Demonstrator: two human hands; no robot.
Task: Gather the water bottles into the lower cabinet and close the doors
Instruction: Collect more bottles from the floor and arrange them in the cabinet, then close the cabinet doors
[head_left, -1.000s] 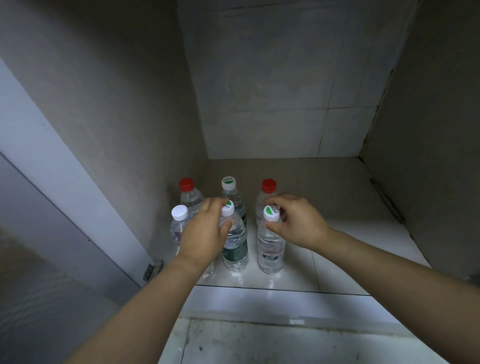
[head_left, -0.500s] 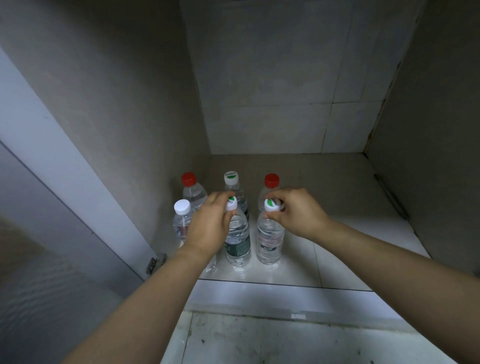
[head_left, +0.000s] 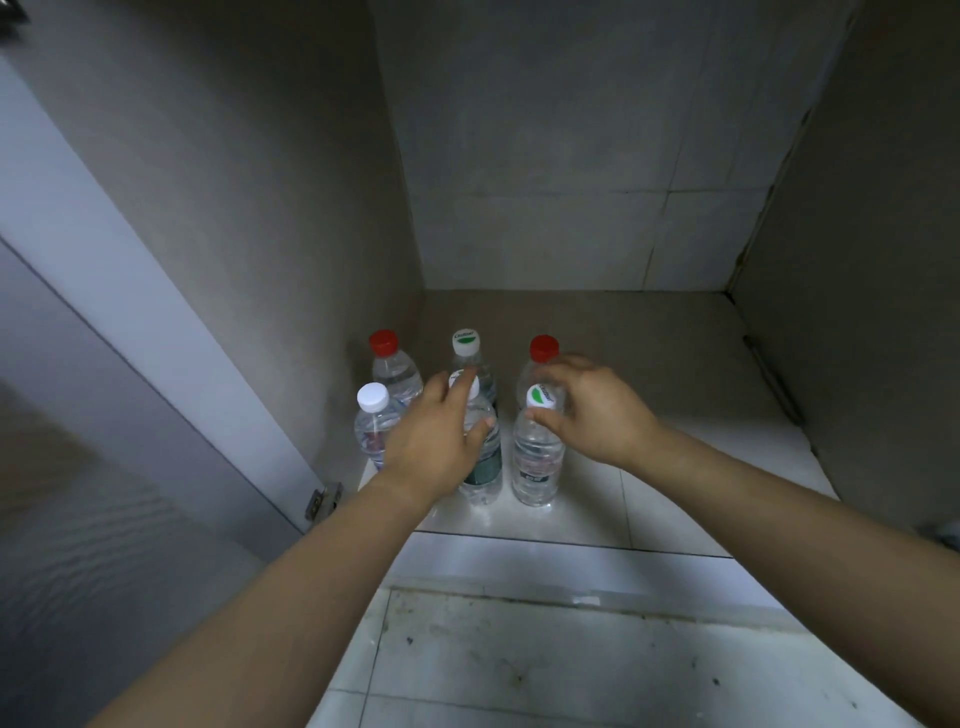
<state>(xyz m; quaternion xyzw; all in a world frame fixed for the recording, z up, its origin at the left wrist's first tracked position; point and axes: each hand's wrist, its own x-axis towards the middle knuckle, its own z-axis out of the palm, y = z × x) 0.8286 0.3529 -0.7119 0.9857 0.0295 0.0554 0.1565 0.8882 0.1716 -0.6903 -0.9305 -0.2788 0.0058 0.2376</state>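
Observation:
Six clear water bottles stand in two rows on the cabinet floor (head_left: 649, 457), at its left side. The back row has a red-capped bottle (head_left: 384, 345), a green-and-white-capped bottle (head_left: 466, 343) and another red-capped bottle (head_left: 543, 347). In front stand a white-capped bottle (head_left: 372, 415), a middle bottle (head_left: 483, 470) and a right bottle (head_left: 537, 457). My left hand (head_left: 434, 441) lies over the middle bottle's cap, fingers stretched out and thumb against its shoulder. My right hand (head_left: 592, 410) is spread behind the right bottle's cap, thumb tip under the cap.
The cabinet's left wall (head_left: 270, 218) is close beside the bottles. The left door (head_left: 93, 322) stands open, with its hinge (head_left: 322, 501) at the sill. The right wall (head_left: 857, 270) and tiled back wall (head_left: 571, 156) enclose the space. Stained floor tiles (head_left: 597, 660) lie in front.
Both hands have loosened from a pinch on the two front bottles' necks, and their fingers now spread. The right bottle's cap shows fully. The bottles stand still.

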